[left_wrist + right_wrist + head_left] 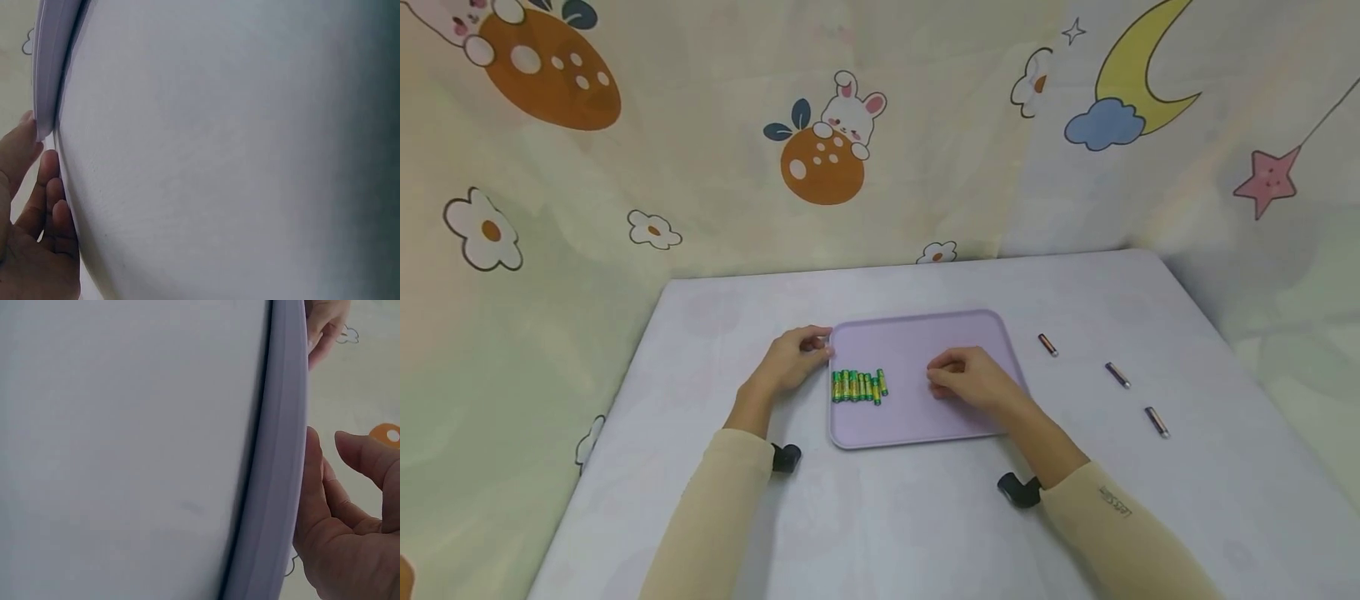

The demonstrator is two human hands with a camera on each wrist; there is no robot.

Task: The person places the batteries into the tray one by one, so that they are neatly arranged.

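A lilac tray (pixel 917 433) lies on the white table. In the head view, several green batteries (pixel 853 386) stand side by side in a row at its left end, the rightmost ones slightly out of line. My left hand (pixel 790 360) holds the tray's left rim with thumb and fingertips; the left wrist view shows the fingers (pixel 39 145) at the rim's end. Above the tray's right half, my right hand (pixel 973 379) has its fingers bent loosely. Thumb and fingers stand apart in the right wrist view, with nothing visible between them.
Three dark batteries with copper ends lie apart on the table right of the tray: one upper (pixel 1048 345), one middle (pixel 1117 375), one lower (pixel 1157 422). A patterned cloth (pixel 925 167) hangs behind the table. Black wrist cameras sit on both wrists.
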